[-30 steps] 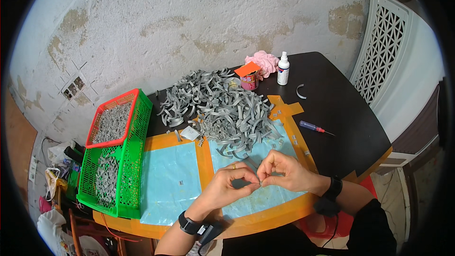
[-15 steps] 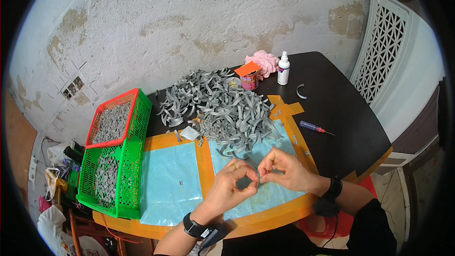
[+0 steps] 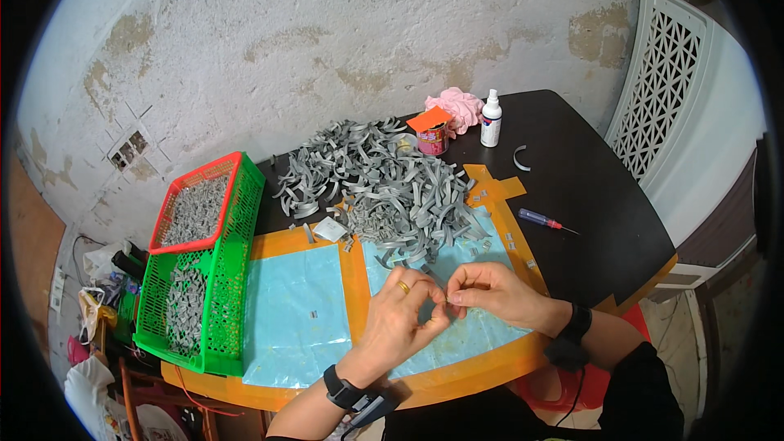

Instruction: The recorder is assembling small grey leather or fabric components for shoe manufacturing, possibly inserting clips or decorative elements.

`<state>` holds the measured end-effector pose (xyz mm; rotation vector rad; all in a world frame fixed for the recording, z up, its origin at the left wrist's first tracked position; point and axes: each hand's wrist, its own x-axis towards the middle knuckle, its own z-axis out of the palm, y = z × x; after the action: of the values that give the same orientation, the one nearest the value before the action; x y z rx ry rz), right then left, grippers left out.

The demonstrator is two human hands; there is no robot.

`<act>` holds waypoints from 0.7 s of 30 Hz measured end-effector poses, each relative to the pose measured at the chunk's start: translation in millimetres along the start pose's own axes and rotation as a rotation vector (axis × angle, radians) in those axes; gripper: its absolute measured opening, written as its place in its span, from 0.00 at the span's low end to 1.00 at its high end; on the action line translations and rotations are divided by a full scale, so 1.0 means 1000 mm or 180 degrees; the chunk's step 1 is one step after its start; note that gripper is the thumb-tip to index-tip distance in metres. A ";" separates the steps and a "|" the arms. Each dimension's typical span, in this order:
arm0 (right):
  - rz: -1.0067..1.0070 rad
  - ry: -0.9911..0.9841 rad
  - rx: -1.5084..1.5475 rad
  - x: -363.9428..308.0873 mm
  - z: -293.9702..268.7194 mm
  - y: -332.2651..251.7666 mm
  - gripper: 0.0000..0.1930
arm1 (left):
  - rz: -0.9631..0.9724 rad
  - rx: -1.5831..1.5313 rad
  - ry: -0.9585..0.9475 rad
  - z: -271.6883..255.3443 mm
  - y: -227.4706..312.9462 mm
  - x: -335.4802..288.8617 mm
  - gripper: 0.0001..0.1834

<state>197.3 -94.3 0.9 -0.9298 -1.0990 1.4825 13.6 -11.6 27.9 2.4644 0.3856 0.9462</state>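
My left hand (image 3: 402, 310) and my right hand (image 3: 500, 296) meet over the right-hand blue sheet (image 3: 482, 341), fingertips pinched together. Whatever sits between them is small and mostly covered by the fingers, so I cannot make it out. Just beyond my fingertips lies the large heap of curved grey strips (image 3: 408, 188), spreading toward the wall. At the heap's near side is a mound of small grey pieces (image 3: 369, 222). One small grey piece (image 3: 313, 314) rests alone on the left-hand blue sheet (image 3: 286, 278).
Left on the table stand a green basket (image 3: 224, 310) and a red basket (image 3: 220, 235), both holding small grey pieces. A screwdriver (image 3: 541, 219), white spray bottle (image 3: 490, 120), pink cloth (image 3: 454, 108), tin (image 3: 433, 140) and single grey strip (image 3: 520, 158) lie to the right and back.
My fingers have shifted slightly, and both hands are still pinched together at nearly the same spot. The whole view has moved very slightly. The heap and baskets look unchanged.
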 end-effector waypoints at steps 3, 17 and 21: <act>0.0013 0.0013 0.0141 0.000 0.000 0.001 0.05 | 0.0051 0.0113 0.0093 0.002 0.003 0.001 0.10; -0.0070 0.0125 0.0157 0.001 0.003 0.002 0.04 | -0.0284 0.0028 0.0362 0.010 0.002 -0.003 0.08; 0.0002 0.0141 0.0284 0.000 0.003 0.000 0.04 | -0.0373 -0.0273 0.0396 0.009 -0.004 -0.004 0.08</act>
<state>194.8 -94.7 1.5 -0.8966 -0.9927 1.4922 16.6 -13.3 17.7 2.2861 0.5145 1.0473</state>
